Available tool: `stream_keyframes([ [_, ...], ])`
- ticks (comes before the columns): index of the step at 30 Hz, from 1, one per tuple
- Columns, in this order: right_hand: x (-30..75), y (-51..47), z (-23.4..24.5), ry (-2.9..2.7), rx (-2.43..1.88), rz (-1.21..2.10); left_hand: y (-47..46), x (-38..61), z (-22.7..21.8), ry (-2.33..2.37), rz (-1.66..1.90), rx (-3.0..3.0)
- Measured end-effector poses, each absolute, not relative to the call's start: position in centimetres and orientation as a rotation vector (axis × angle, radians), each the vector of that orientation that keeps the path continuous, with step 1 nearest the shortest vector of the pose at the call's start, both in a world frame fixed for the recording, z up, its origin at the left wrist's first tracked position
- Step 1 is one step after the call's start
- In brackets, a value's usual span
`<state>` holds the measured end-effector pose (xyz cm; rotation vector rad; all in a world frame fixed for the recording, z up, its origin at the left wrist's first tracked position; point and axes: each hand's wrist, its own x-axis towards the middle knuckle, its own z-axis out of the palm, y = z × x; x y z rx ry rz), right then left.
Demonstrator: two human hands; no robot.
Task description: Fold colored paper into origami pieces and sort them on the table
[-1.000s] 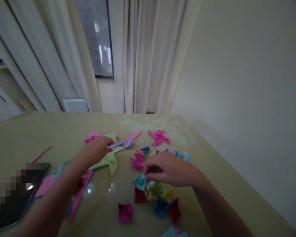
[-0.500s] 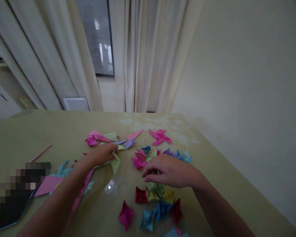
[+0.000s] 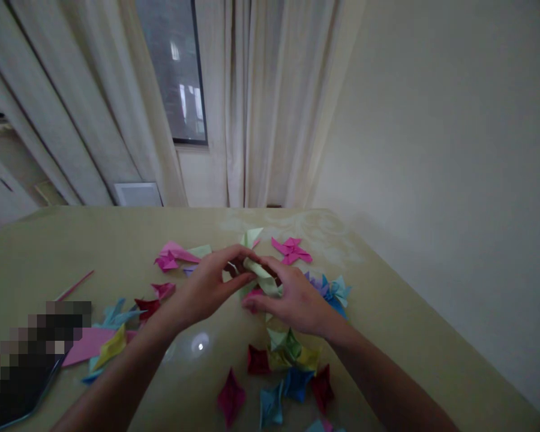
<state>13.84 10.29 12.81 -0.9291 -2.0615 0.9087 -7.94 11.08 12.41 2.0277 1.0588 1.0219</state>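
Note:
Both hands meet above the middle of the table around a pale green folded paper piece (image 3: 264, 277) with several pointed arms; one tip sticks up beyond my fingers. My left hand (image 3: 213, 282) pinches it from the left, thumb below and fingers curled over the top. From the right, my right hand (image 3: 292, 294) grips it, its thumb pointing left beneath. Part of a bright pink paper piece (image 3: 254, 298) shows under the right hand. A pink paper pinwheel (image 3: 291, 250) lies just beyond. The fingers cover much of the green paper.
Folded paper boxes, red (image 3: 257, 360), yellow (image 3: 308, 358) and blue (image 3: 297, 384), lie in front of my right hand. Light blue (image 3: 341, 290) and purple pieces sit to its right. More folded papers and a dark pixelated device (image 3: 31, 366) are at the left. A wall borders the right.
My left hand has moved right with the pale green paper and met my right hand, which has risen slightly and now grips it too.

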Motion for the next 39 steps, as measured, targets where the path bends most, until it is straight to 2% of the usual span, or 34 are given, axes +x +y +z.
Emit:
stream_keyframes([
  [4, 14.3, 12.3, 11.5, -1.896, -0.950, 0.742, 12.1, -7.6, 11.8, 1.022, 1.113, 2.036],
  [7, 16.3, 14.7, 10.8, -1.803, -1.082, 0.625, 14.2, -9.9, 10.0, 1.255, 1.119, 2.070],
  [10, 19.0, 17.5, 10.0, -1.626, -1.182, 0.637, 16.2, -11.5, 6.8, 1.469, 0.871, 2.178],
  [15, 23.3, 21.0, 8.0, -1.428, -1.433, 0.727, 17.0, -10.0, 2.2, 1.561, 0.511, 2.361],
  [20, 25.7, 21.3, 7.3, -1.694, -1.773, 0.303, 17.3, -8.4, 1.6, 1.649, 0.271, 2.439],
  [24, 24.5, 20.1, 8.0, -1.851, -1.687, 0.081, 17.8, -8.4, 1.9, 1.736, 0.290, 2.385],
  [27, 22.0, 18.6, 9.1, -1.972, -1.446, 0.170, 18.1, -8.8, 2.4, 1.799, 0.411, 2.319],
  [29, 20.1, 17.4, 9.8, -2.046, -1.263, 0.306, 18.1, -9.1, 3.3, 1.778, 0.616, 2.236],
  [33, 17.4, 15.3, 10.6, -2.024, -1.085, 0.560, 17.4, -8.6, 6.3, 1.286, 1.017, 1.898],
  [36, 16.5, 14.4, 10.8, -1.916, -1.004, 0.779, 16.1, -7.3, 8.2, 0.922, 1.023, 1.659],
  [39, 16.1, 14.2, 10.9, -1.835, -0.912, 0.873, 15.1, -6.0, 8.8, 0.809, 0.969, 1.599],
])
